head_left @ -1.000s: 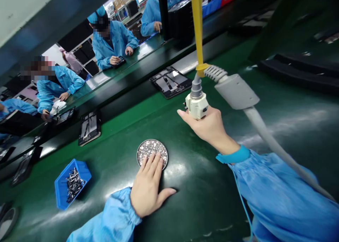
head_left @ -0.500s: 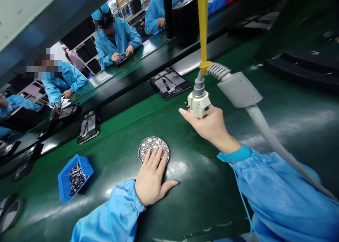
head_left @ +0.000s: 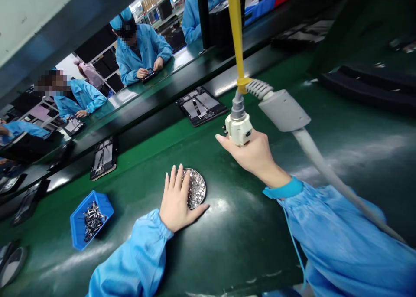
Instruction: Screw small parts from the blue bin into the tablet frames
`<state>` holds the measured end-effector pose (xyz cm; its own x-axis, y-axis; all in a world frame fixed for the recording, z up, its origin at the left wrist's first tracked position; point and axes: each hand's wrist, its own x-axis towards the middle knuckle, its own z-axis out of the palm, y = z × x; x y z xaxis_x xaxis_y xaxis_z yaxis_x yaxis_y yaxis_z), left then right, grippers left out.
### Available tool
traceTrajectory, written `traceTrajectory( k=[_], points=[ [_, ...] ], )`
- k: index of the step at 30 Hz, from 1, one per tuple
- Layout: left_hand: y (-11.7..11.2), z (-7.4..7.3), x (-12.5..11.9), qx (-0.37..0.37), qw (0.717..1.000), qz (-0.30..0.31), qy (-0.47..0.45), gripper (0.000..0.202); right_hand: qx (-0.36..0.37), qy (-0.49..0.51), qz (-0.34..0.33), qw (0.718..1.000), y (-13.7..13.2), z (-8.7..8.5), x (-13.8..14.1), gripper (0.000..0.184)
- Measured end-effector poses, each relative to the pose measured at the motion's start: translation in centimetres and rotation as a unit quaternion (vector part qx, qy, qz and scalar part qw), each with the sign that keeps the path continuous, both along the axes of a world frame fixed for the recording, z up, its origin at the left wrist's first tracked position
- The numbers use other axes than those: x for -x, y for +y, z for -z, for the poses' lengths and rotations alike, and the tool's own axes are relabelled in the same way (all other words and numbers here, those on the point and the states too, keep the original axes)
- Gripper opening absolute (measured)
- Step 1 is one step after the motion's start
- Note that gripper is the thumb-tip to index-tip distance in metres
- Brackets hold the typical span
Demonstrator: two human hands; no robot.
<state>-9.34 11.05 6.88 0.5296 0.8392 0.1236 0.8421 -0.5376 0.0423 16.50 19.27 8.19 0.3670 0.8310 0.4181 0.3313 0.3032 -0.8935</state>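
Observation:
My left hand [head_left: 176, 197] lies flat on the green bench mat, fingers apart, its fingertips and thumb side resting over the left part of a round metal dish [head_left: 196, 188] heaped with tiny silver screws. My right hand [head_left: 251, 154] is raised and wrapped around the white body of a hanging electric screwdriver [head_left: 238, 129], with its tip hidden behind my hand. A grey cable [head_left: 320, 167] runs from the screwdriver past my right forearm, and a yellow rod [head_left: 236, 32] holds it from above. A blue strap [head_left: 284, 188] circles my right wrist.
A blue plastic bin [head_left: 91, 219] of metal parts sits left of my left hand. Dark tablet frames [head_left: 201, 106] lie along a black rail [head_left: 152, 119], beyond which several co-workers [head_left: 139, 54] in blue smocks handle devices. A dark tray [head_left: 367, 89] lies at the right.
My left hand has slid left off the middle of the dish, showing more of the screws. The dish has shifted slightly right. The screwdriver stays in my right hand.

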Motion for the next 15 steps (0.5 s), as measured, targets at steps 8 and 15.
traceTrajectory(
  k=[8,15],
  points=[
    [-0.7,-0.4,0.1,0.042,0.998,0.013,-0.036,0.099,-0.021,-0.03,0.026,0.999,0.1,0.9,-0.2,0.036],
    [0.4,-0.2,0.1,0.026,0.996,-0.067,-0.059,0.093,0.005,-0.035,0.042,0.998,0.2,2.1,-0.7,0.045]
  ],
)
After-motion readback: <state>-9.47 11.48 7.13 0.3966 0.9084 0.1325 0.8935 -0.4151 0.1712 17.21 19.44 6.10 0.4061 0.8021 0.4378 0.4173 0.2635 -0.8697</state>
